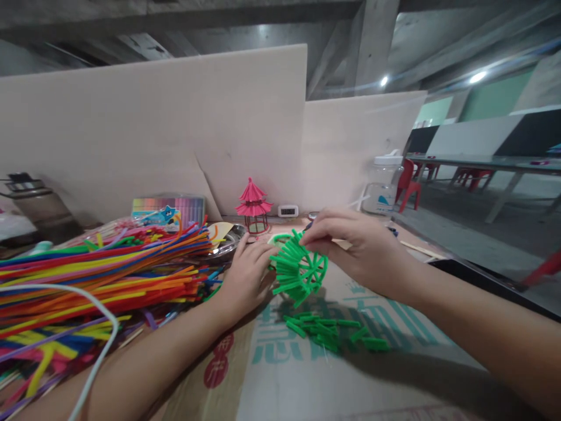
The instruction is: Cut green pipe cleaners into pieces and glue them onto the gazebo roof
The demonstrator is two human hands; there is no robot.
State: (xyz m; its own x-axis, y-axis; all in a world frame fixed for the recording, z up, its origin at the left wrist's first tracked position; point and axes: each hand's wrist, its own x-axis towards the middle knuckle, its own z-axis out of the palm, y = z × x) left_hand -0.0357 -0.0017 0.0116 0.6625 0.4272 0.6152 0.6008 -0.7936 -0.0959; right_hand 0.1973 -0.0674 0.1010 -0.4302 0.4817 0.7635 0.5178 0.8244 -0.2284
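Observation:
A green pipe-cleaner frame [298,272], round with spokes and a fringe of short pieces, is held above the table. My left hand [249,272] grips its left side, the fingertips partly hidden behind it. At its upper edge my right hand [350,237] pinches with thumb and forefinger; whether a separate piece sits between them is hidden. Below lies a loose pile of short cut green pipe-cleaner pieces [322,330]. Behind the hands stands a small pink pagoda model [254,207] with a tiered roof.
Bundles of long coloured pipe cleaners [109,280] cover the left side, with a white cable [99,304] across them. At the back are a marker set [169,210], a small digital clock [288,211] and a clear plastic jug [383,184]. Printed cardboard [284,386] covers the tabletop.

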